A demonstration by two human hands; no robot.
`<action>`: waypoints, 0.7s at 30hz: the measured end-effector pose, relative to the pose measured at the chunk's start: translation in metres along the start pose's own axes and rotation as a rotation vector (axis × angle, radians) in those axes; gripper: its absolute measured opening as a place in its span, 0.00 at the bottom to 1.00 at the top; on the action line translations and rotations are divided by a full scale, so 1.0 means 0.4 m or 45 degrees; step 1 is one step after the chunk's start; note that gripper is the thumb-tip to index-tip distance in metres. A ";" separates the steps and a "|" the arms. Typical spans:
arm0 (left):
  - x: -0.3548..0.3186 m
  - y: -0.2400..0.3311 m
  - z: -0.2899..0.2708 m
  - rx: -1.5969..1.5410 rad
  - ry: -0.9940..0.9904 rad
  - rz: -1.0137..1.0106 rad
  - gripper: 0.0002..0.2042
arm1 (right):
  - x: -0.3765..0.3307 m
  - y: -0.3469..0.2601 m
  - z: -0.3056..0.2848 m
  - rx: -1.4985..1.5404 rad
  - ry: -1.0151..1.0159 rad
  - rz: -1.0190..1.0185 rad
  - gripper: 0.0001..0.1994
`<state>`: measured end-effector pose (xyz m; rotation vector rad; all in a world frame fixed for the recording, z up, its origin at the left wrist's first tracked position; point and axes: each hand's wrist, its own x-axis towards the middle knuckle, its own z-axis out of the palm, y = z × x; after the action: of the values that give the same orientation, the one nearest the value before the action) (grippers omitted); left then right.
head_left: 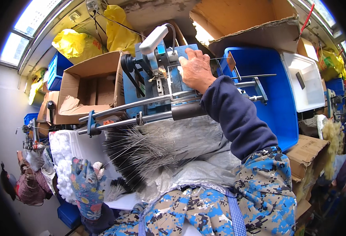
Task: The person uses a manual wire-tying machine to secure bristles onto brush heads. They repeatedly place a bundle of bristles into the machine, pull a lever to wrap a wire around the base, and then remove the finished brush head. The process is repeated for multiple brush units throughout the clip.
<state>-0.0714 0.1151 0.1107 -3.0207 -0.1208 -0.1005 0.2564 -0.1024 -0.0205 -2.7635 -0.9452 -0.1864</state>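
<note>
My left hand [87,190], in a blue flowered glove, is low at the left with its fingers closed around a white tuft [98,169]. Bare and bent at the fingers, my right hand [196,70] is on the right side of a blue bench machine [153,103]. What lies under those fingers is hidden; a thin rod runs rightward near them. A white lamp head [153,39] stands over the machine's metal clamp [159,83]. Across my lap on a grey plastic sheet [196,137] lies a bundle of thin wires [149,149] with dark bristles at the left end.
White fluff [63,165] fills a tray on the left, beside an open cardboard box [88,84]. To the right are a large blue bin [267,94] and a white tub [304,84]. Steel rails [122,108] jut left from the machine. Other people sit at both far sides.
</note>
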 end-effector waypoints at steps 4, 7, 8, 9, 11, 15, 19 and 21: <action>0.001 0.017 -0.028 -0.241 0.007 -0.016 0.10 | -0.086 0.026 -0.015 0.018 0.089 -0.036 0.26; 0.056 0.077 0.001 -0.426 0.040 -0.030 0.08 | -0.097 0.011 -0.034 0.039 -0.089 0.025 0.25; 0.074 0.107 0.009 -0.476 0.076 -0.022 0.13 | -0.099 0.007 -0.029 0.016 -0.092 0.052 0.26; 0.076 0.110 0.011 -0.508 0.062 0.025 0.13 | -0.098 0.001 -0.027 0.038 -0.104 0.062 0.26; 0.073 0.110 0.016 -0.567 0.041 0.031 0.13 | -0.096 -0.008 -0.021 0.086 -0.106 0.076 0.26; 0.045 0.090 0.024 -0.652 0.028 -0.112 0.12 | -0.087 -0.041 0.001 0.159 -0.054 0.066 0.27; 0.029 0.099 0.017 -0.676 0.043 -0.176 0.12 | -0.059 -0.136 0.027 0.198 -0.039 0.015 0.29; 0.041 0.112 0.010 -0.682 0.096 -0.113 0.11 | -0.054 -0.169 0.036 0.290 0.010 -0.035 0.30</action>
<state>-0.0512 0.0724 0.1029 -3.5378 -0.2591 -0.2993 0.1985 -0.0593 -0.0275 -2.5418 -0.9396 -0.0873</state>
